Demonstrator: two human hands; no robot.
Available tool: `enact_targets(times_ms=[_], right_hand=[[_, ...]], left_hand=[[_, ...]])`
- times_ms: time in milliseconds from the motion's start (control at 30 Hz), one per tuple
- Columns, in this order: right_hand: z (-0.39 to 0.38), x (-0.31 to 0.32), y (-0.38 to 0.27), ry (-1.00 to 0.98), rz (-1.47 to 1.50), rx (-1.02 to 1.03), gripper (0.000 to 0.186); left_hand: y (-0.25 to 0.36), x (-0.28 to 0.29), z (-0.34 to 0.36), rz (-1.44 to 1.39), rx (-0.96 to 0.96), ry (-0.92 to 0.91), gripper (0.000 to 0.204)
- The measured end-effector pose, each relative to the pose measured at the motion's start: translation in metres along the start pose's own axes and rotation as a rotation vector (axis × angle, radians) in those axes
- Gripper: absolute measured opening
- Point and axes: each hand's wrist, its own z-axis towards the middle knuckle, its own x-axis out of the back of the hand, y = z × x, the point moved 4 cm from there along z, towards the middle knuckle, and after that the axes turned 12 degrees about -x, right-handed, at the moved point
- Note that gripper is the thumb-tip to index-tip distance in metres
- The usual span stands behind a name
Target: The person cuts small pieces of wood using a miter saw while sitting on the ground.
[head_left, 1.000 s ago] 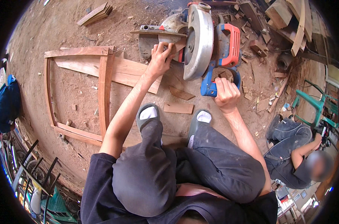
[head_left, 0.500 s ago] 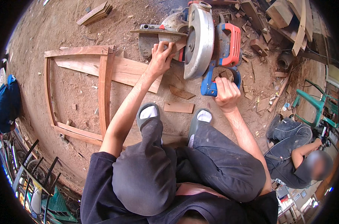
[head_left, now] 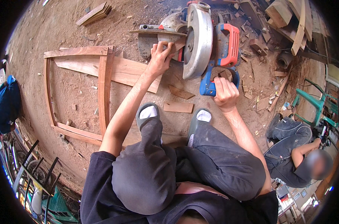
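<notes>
The right hand (head_left: pixel 226 91) has its fingers clamped around the blue handle (head_left: pixel 208 83) of the power saw (head_left: pixel 202 41). The silver blade guard (head_left: pixel 199 61) stands beyond and left of these fingers; the red motor housing (head_left: pixel 233 43) is located directly beyond them. The left hand (head_left: pixel 160 61) has its fingers bent at the metal fence (head_left: pixel 158 33), with a brown wood piece (head_left: pixel 180 43) immediately right of the fingertips; whether they clamp this piece cannot be determined. A wooden frame (head_left: pixel 104 86) lies left of the left fingers, overlapping a long plank (head_left: pixel 128 73). Scrap wood (head_left: pixel 279 15) lies beyond and right of the right fingers.
</notes>
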Motion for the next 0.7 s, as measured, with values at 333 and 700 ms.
enact_targets(times_ms=[333, 700], right_hand=[[-0.0017, -0.0019, 0.0002, 0.002, 0.001, 0.001, 0.015], [-0.0044, -0.0044, 0.0013, 0.0, 0.008, 0.001, 0.019]], left_hand=[[-0.0022, -0.0014, -0.0023, -0.007, 0.007, -0.004, 0.053], [0.0002, -0.0009, -0.0017, 0.011, 0.008, -0.013, 0.052]])
